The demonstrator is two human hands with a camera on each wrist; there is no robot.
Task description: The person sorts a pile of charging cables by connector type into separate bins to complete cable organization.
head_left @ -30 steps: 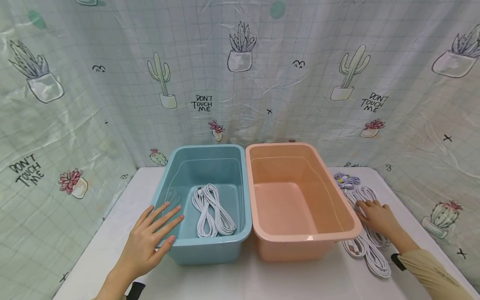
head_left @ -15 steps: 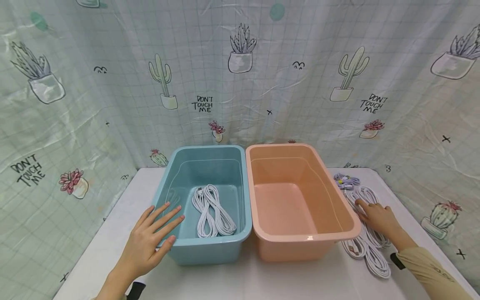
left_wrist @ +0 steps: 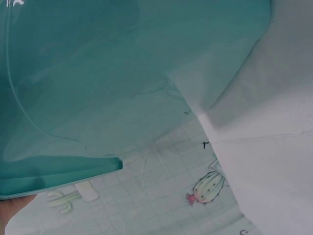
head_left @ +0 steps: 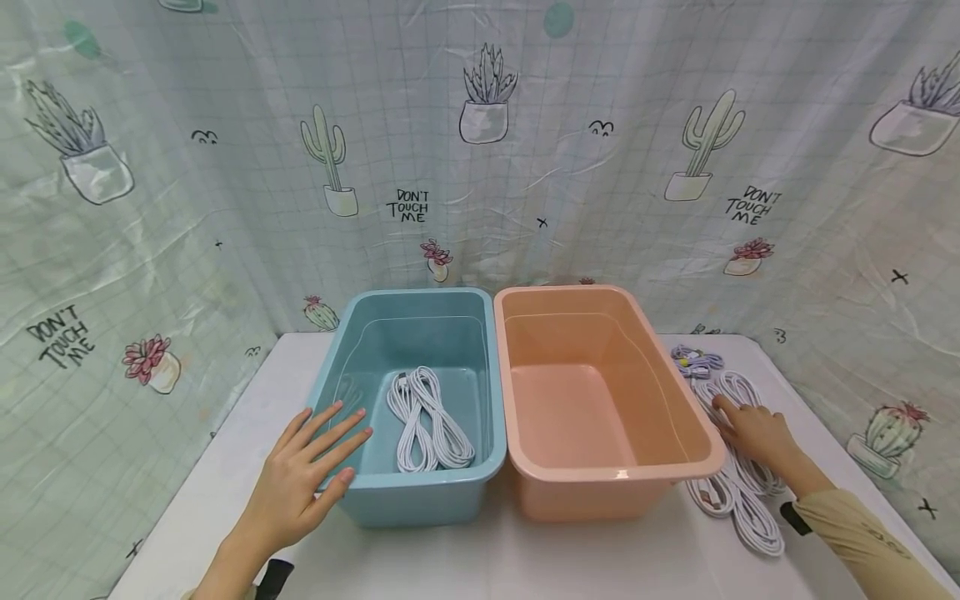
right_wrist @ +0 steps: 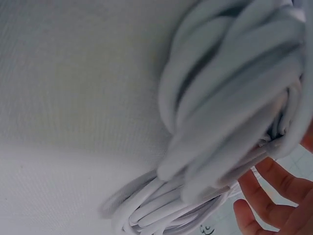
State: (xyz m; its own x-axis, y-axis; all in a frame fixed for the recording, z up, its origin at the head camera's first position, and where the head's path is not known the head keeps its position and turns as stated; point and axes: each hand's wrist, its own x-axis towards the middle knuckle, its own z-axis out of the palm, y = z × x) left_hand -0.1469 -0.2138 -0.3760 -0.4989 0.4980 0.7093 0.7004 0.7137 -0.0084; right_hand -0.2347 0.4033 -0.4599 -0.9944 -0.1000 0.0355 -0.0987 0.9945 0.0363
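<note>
My left hand (head_left: pixel 292 487) rests with spread, straight fingers over the near left rim of a blue plastic tub (head_left: pixel 420 481). Its wall (left_wrist: pixel 122 73) fills much of the left wrist view, where a bit of the hand (left_wrist: pixel 13 204) shows at the rim. Two white coiled charging cables (head_left: pixel 423 425) lie inside the tub. On the right, my right hand (head_left: pixel 757 433) lies over white coiled cables (head_left: pixel 731 387), fingers loosely bent against them. In the right wrist view its fingers (right_wrist: pixel 266 208) show beside a thick white coil (right_wrist: pixel 230 98); the thumb is not clearly seen.
A peach plastic tub (head_left: pixel 615 475) stands beside the blue one, between it and the right-hand cables. More coiled cables (head_left: pixel 753 521) lie near the front right. A smaller purplish cable bundle (head_left: pixel 693 360) with a yellow bit lies behind. Patterned curtains (head_left: pixel 585 183) surround the white table (head_left: pixel 420 567).
Both hands and the cables keep their places. The head view has shifted very slightly.
</note>
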